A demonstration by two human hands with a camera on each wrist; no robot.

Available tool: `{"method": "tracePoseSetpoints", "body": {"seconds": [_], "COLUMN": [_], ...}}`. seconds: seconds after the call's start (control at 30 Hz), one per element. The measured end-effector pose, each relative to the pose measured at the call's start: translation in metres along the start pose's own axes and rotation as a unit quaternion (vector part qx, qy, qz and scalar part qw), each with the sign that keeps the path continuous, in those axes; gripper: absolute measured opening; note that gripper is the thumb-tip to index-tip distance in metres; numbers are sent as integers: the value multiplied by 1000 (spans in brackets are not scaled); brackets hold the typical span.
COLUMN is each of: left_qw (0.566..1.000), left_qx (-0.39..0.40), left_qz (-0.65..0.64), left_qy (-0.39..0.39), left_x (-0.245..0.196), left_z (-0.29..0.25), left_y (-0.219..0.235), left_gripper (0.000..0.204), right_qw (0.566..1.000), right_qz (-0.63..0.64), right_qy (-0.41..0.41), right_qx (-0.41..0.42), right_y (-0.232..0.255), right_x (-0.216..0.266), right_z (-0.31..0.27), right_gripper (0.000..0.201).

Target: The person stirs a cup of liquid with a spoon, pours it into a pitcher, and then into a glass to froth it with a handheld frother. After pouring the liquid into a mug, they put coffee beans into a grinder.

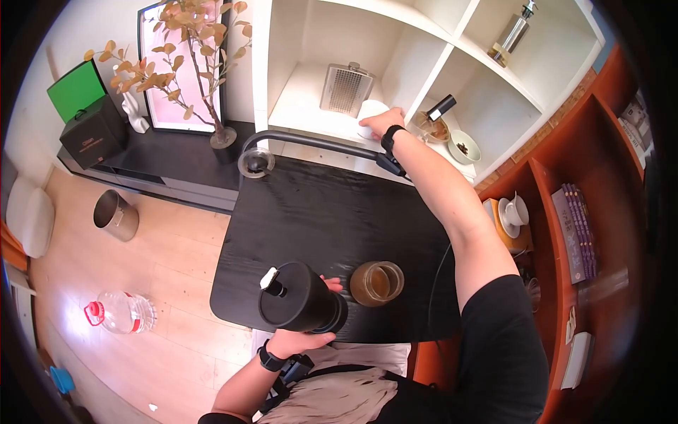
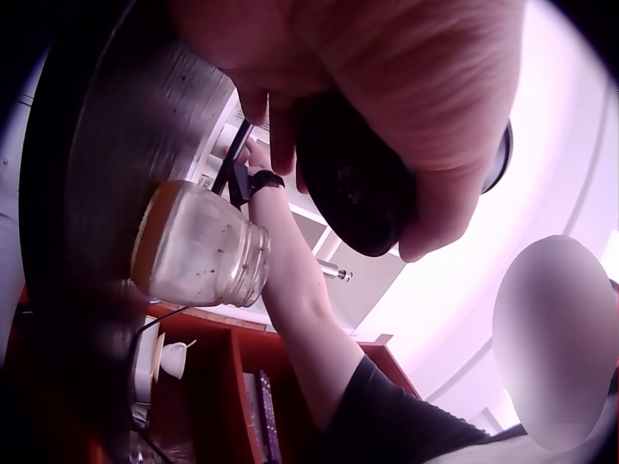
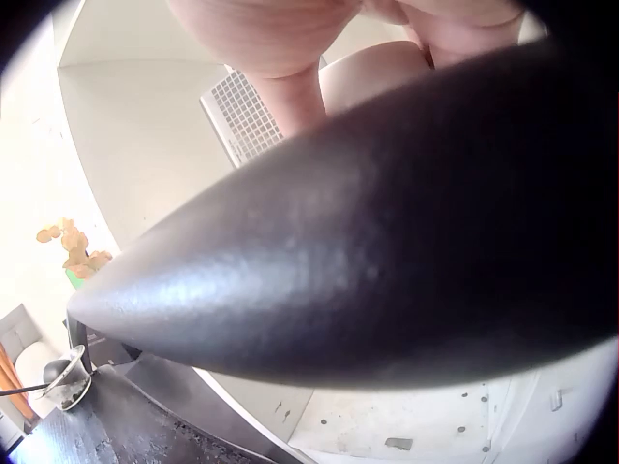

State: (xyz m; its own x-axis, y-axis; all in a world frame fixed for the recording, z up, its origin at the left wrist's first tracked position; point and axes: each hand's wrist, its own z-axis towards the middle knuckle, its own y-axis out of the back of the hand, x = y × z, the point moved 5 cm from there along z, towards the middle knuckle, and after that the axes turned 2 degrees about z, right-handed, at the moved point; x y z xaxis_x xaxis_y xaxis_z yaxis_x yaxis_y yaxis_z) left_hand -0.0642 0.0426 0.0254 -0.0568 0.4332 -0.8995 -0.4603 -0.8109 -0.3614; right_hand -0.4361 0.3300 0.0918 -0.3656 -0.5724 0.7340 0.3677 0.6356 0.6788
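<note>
My left hand [image 1: 302,342] grips the black cylindrical grinder [image 1: 289,297] near the front edge of the black table [image 1: 339,205]; in the left wrist view its fingers [image 2: 282,135] curl round the dark body. My right hand [image 1: 385,121] reaches into the white shelf and holds a white rounded object [image 1: 371,113], also partly visible in the right wrist view [image 3: 372,77]. Beside it on the shelf stands a metal flask with a grid pattern [image 1: 346,90]. A glass jar [image 1: 376,284] with brownish contents is to the right of the grinder.
A black curved bar [image 1: 311,139] runs along the table's back edge. Right of my right hand, the shelf holds a glass container [image 1: 427,128] and a green bowl [image 1: 464,147]. A plant [image 1: 205,71] stands back left; a red-brown bookcase [image 1: 551,233] is at right.
</note>
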Motion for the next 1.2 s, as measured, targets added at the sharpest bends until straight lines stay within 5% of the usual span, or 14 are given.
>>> {"method": "tracePoseSetpoints", "body": {"seconds": [0.1,0.2,0.23,0.33,0.5,0.67,0.73,0.8,0.97,1.07,1.1,1.2], "left_qw": [1000,1000,999,998,998,996,992,992,988,982,978,967], "left_qx": [9,2,23,43,23,-71,-101,-108,-84,-61,-35,-35], "left_qz": [9,18,34,42,48,40,73,65,128,176,196,248], "left_qy": [3,1,-20,-29,-39,43,20,10,-2,12,55,48], "left_x": [-1,4,6,7,3,-10,-20,-25,-33,-25,-16,-11], "left_z": [1,0,0,0,1,7,21,37,62,66,66,65], "left_y": [-1,4,8,7,4,-6,-14,-23,-61,-75,-73,-82], "left_gripper": [83,83,90,96,84,74,66,66,49,36,64,55], "right_qw": [994,968,967,981,959,964,974,967,947,951,952,952], "right_qz": [-79,-218,-230,-100,-65,-50,7,118,253,256,253,241], "right_qy": [5,90,104,66,137,161,155,162,143,141,151,189], "right_qx": [-75,-89,-33,156,240,205,165,157,135,100,79,7], "right_y": [-23,-28,-24,30,131,225,245,247,191,165,160,148], "right_x": [-14,-10,-5,32,37,-9,-35,-72,-162,-172,-170,-170], "right_z": [37,51,42,-35,-138,-239,-274,-293,-332,-361,-370,-391], "right_gripper": [96,94,99,92,96,67,62,71,55,52,51,47]}}
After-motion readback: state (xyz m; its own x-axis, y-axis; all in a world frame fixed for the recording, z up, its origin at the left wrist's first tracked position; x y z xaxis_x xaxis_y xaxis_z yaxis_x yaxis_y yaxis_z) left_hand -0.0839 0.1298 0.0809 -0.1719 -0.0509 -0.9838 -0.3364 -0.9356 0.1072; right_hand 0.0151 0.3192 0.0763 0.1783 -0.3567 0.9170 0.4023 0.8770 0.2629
